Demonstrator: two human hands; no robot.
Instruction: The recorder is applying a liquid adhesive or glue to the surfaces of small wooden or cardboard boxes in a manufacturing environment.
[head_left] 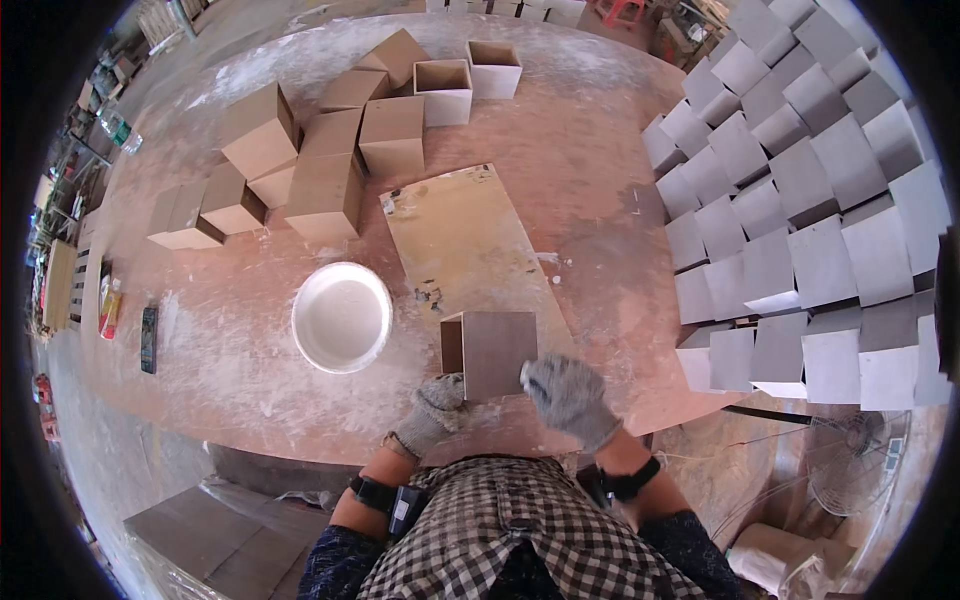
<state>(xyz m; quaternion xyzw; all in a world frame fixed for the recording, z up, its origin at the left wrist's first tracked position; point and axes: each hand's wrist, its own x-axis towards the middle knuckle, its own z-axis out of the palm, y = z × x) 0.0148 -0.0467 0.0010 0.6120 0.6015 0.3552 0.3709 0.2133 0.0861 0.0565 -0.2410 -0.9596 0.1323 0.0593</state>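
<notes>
A square box (502,352) lies on its side near the table's front edge, its grey face up and its brown open end to the left. My left hand (437,412), in a grey knit glove, grips the box at its lower left edge, with some fingers hidden. In a matching glove, my right hand (572,398) is closed at the box's right side, by the lower corner. Whatever its curled fingers hold, if anything, is hidden. Beneath and beyond the box lies a worn yellowish board (465,235). A white tub (342,318) with pale contents stands to the left.
Several brown boxes (325,185) cluster at the far left, beside two white-sided open boxes (443,92). Stacked grey boxes (800,180) rise along the right. A phone (149,325) and a red-and-yellow packet (110,308) lie at the left edge; a fan (845,465) stands low right.
</notes>
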